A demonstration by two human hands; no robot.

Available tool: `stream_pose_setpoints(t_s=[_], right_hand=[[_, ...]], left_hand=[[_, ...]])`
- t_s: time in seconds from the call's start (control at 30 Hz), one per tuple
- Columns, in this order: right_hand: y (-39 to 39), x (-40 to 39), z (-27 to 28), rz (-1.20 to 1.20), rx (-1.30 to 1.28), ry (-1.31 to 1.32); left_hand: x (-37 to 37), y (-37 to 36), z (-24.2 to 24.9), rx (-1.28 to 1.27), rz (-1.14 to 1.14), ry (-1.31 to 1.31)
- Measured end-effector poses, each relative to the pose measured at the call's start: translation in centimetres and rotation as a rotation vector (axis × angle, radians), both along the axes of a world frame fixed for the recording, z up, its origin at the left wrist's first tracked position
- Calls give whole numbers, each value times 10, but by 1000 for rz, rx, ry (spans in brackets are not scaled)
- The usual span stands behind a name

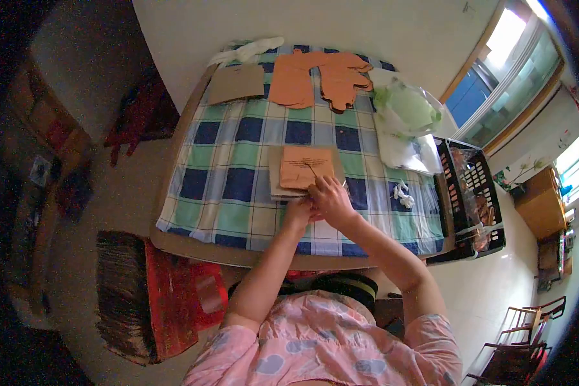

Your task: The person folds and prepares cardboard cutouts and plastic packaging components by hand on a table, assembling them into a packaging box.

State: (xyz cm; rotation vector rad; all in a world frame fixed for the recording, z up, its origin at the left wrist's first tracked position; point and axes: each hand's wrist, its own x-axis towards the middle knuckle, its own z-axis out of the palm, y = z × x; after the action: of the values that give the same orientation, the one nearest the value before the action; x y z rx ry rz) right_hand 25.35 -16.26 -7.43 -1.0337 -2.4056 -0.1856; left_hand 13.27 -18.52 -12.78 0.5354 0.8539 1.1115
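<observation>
My left hand (pixel 300 213) and my right hand (pixel 331 199) meet at the lower edge of an orange printed paper piece (pixel 304 168), which seems to be a small stack. It lies on a tan cardboard sheet (pixel 275 172) on the checked tablecloth. From the fingertips of my right hand a thin dark stick-like thing (pixel 310 169) slants up over the print. A small white tip shows beside that hand. The curled fingers of my left hand are partly covered by the right, so what they pinch is hidden.
Orange cut-out stacks (pixel 293 80), brown cardboard (pixel 238 83) and white gloves (pixel 251 50) lie at the back. Plastic bags (pixel 406 112) and a white crumpled bit (pixel 403 194) are on the right. A black crate (pixel 473 199) adjoins the table; red packs (pixel 180 299) stand lower left.
</observation>
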Motion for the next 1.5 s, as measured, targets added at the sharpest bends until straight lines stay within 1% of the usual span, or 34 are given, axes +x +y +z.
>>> stream_pose_setpoints(t_s=[0.1, 0.17, 0.2, 0.27, 0.3, 0.37, 0.4, 0.43, 0.47, 0.57, 0.67, 0.77, 0.83, 0.87, 0.93, 0.97, 1.03, 1.07, 1.1, 1.13, 1.17, 1.27, 1.33, 1.4, 1.43, 1.5], right_hand=[[-4, 0, 4, 5, 1, -7], [-6, 1, 1, 8, -20, -18], [-7, 3, -1, 10, -36, -38], [-11, 8, -7, 17, -65, -76], [-13, 10, -7, 12, -119, -86], [-20, 15, -7, 6, -234, -105], [-22, 17, -11, -1, -211, -119], [-23, 19, -17, -9, -187, -135], [-22, 20, -19, -21, -159, -151], [-27, 21, -7, 3, -269, -108], [-23, 23, -13, 49, -216, -107], [-22, 13, -5, -29, -337, -141], [-23, 8, -5, -35, -155, -83], [-22, 7, -5, -35, -62, -55], [-10, 14, -1, 72, -330, -92], [-3, 20, 0, 125, -466, -111], [32, 31, 11, -85, -473, 172], [52, 37, 14, -191, -476, 316], [79, 44, -1, -157, -435, 295], [110, 53, -29, -126, -392, 276], [131, 57, -41, -93, -344, 256], [142, 40, -1, -84, -697, 52], [158, 42, 3, 29, -983, -18], [174, 49, -5, 134, -1181, -12], [181, 53, -13, 181, -1238, 30], [192, 55, -19, 232, -1219, -52]], left_hand=[[0, 3, -10, -89, -4, 3], [-6, -4, -9, -104, -118, 97], [-10, -10, 0, -109, -175, 142], [-18, -40, 42, 99, -331, 670], [-20, -53, 52, 206, -407, 935], [-16, -68, 42, 772, -134, 1297], [-14, -72, 37, 1065, 28, 1454], [-14, -72, 32, 988, -68, 1440], [-14, -71, 26, 1009, -61, 1465], [-13, -73, 14, 1055, -60, 1528], [-12, -74, 11, 1050, -107, 1569], [-14, -74, 13, 1005, -156, 1551], [-15, -71, 19, 987, -163, 1523], [-16, -72, 21, 1008, -167, 1555], [-22, -75, 23, 1047, -164, 1627], [-26, -78, 20, 1068, -173, 1588], [-31, -84, 11, 1113, -201, 1508], [-30, -85, 10, 1098, -166, 1517], [-27, -86, 10, 1086, -132, 1526], [-25, -87, 10, 1076, -100, 1536], [-25, -86, 10, 1102, -95, 1551], [-26, -83, 12, 1156, -86, 1576], [-26, -84, 14, 1162, -106, 1560], [-25, -85, 8, 1155, -97, 1556], [-25, -84, 6, 1152, -91, 1553], [-25, -83, 6, 1164, -88, 1574]])
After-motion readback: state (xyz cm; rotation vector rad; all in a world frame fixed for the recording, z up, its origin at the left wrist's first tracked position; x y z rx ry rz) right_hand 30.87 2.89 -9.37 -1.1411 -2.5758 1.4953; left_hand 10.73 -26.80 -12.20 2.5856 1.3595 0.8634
